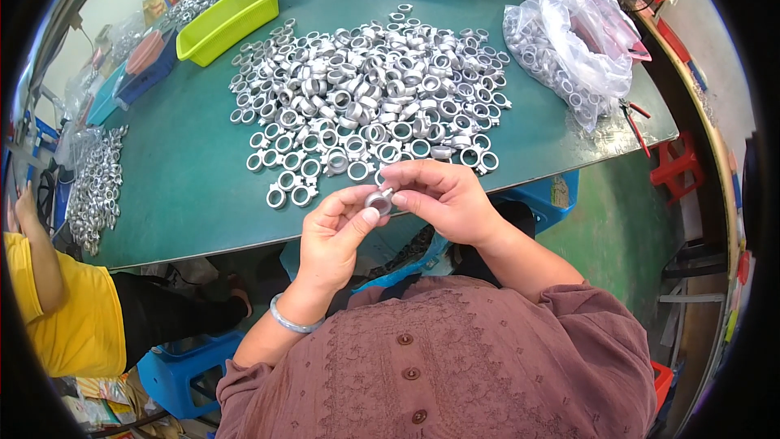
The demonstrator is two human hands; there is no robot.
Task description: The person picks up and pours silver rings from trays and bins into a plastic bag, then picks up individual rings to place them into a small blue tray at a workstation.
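Across the middle of the frame, surface: a broad green top, its near edge running just below the hands; bare surface (179, 187) lies to the left.
Loose rings: a wide heap of grey metal rings (357, 81) fills the upper centre, thinning toward the hands, so single pieces seem easiest to lift from its lower fringe.
Clear bag: a plastic bag (577, 41) of similar rings slumps at upper right, apart from the heap.
Bright bin: a yellow-green bin (227, 20) stands at upper left.
Left grip: the left hand (331, 232), just left of centre, pinches the ring between thumb and fingers; a light, steady hold on the outer wall should serve best.
Right grip: the right hand (455, 203), just right of centre, has its thumb and fingers closed at the ring's upper right side; small, controlled turns would suit.
Held ring: one grey ring (379, 205) sits at frame centre between both sets of fingertips, near the surface's edge; working farther in would probably catch a slip.
Ring's lug: a small projection (388, 193) at its upper right; fine detail is too small to judge.
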